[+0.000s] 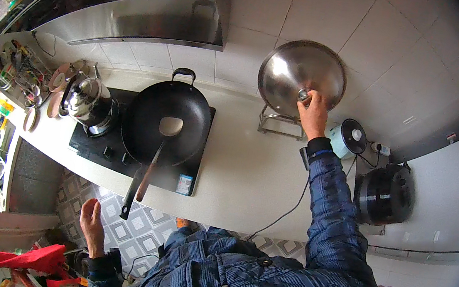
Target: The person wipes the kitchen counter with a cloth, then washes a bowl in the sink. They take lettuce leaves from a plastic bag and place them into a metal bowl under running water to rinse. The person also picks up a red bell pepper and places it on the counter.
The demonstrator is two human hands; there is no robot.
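Observation:
My right hand [314, 115] grips the knob of a domed metal wok lid [298, 71], which stands tilted up by the tiled wall, over a metal rack [279, 124]. My left hand [92, 225] is held in the air in front of the counter's edge, with nothing in it. Between my hands, on the black glass hob [92, 140], sits a dark wok [150, 105] with a long handle. A wok spatula [170, 126] lies in the wok, its wooden handle over the rim beside the wok's own handle.
Left of the wok, a shiny metal kettle [87, 97] stands on the other burner. Plates [55, 105] and utensils crowd the left corner. A range hood [141, 19] overhangs the hob. On the right are a small pale appliance [348, 139] with a cord and a black cooker [384, 195].

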